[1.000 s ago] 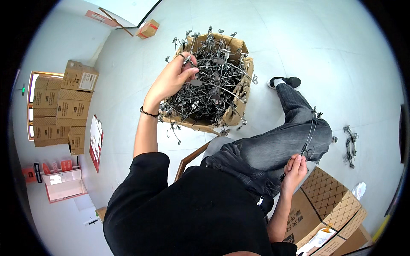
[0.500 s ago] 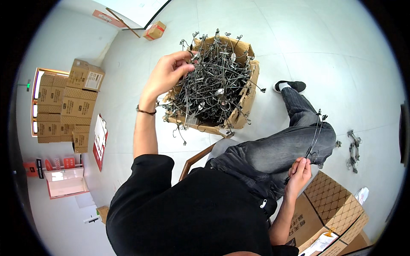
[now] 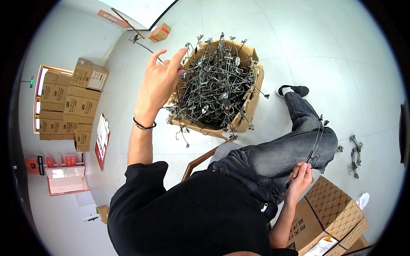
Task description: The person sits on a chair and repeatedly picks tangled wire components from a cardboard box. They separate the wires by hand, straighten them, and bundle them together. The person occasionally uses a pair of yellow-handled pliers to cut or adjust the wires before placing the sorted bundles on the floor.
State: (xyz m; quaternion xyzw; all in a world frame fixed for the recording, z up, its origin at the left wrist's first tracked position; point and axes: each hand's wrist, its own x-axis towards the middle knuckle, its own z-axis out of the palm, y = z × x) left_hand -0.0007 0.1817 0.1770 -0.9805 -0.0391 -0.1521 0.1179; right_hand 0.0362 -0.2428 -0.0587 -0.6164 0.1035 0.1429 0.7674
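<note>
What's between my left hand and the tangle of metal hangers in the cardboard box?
Nothing visible. The left hand is raised at the near-left edge of the open cardboard box, fingers spread, right beside the heap of metal hangers, with no lid or other object between.

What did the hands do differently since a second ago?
The left hand lifted out of the tangle of metal hangers in the cardboard box, fingers now spread. The right hand kept holding its hangers on the knee.
</note>
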